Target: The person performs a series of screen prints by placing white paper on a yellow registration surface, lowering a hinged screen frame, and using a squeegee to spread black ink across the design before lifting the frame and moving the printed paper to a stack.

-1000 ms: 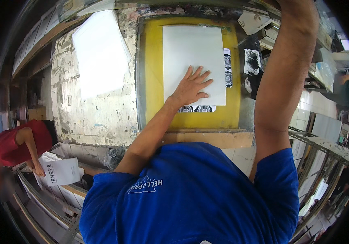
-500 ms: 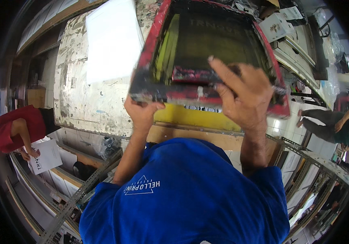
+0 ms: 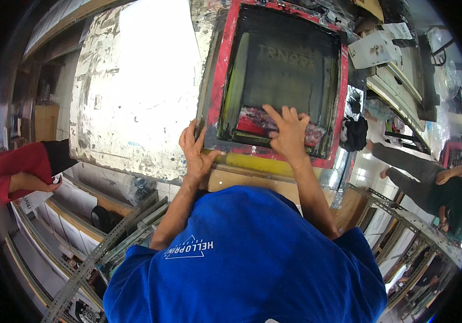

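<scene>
While the left hand, fingers spread, touches a red frame to its right, the right hand seems to grip a paint-smeared squeegee beneath it, inside the frame.

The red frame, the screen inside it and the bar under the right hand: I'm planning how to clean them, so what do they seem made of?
Red frame: painted wood or metal, I can't tell which; its coat looks scuffed and black-stained.
Dark screen: probably taut, fine mesh, since yellow-green seems to show through.
Bar: perhaps wood; red, whitish and dark smears hide the base.
</scene>
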Action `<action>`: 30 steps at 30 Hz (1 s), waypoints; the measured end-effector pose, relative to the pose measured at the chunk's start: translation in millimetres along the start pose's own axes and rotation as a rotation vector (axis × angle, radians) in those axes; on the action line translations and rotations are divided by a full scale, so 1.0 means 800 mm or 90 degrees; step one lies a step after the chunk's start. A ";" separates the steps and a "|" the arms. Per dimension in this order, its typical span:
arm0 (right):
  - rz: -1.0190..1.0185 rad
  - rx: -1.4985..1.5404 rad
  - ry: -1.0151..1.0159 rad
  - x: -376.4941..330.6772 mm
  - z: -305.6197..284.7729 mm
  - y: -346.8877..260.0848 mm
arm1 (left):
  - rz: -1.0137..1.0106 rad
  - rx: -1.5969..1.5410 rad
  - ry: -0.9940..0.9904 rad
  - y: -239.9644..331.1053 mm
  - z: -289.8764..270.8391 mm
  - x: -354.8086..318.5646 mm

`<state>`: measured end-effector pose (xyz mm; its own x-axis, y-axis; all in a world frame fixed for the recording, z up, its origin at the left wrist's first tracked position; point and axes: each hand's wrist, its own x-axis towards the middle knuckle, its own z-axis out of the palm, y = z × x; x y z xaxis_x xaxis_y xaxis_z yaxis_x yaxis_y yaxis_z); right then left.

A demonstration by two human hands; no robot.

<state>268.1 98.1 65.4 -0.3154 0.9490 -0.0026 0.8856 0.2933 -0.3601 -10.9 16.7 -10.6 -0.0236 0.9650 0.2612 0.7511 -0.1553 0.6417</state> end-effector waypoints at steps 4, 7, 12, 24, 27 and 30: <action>-0.030 0.006 0.100 0.065 0.008 0.038 | -0.007 -0.009 0.003 0.002 -0.002 0.000; -0.050 -0.016 0.150 0.126 0.007 0.069 | -0.017 -0.009 -0.004 0.002 -0.004 -0.003; -0.075 -0.081 0.219 0.228 0.003 0.128 | -0.035 -0.025 -0.017 0.001 -0.006 -0.006; -0.166 -0.078 0.238 0.376 -0.038 0.198 | -0.048 -0.060 0.007 0.004 -0.003 -0.007; -0.176 -0.073 0.255 0.393 -0.038 0.210 | -0.051 -0.061 -0.015 0.000 -0.005 -0.008; -0.141 -0.013 0.232 0.395 -0.042 0.199 | -0.041 -0.039 -0.037 0.000 -0.010 -0.009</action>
<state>321.1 448.6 38.2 -0.3607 0.8406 0.4041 0.8180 0.4933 -0.2958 -15.9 8.4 -6.8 -0.0306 0.9839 0.1763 0.7077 -0.1032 0.6990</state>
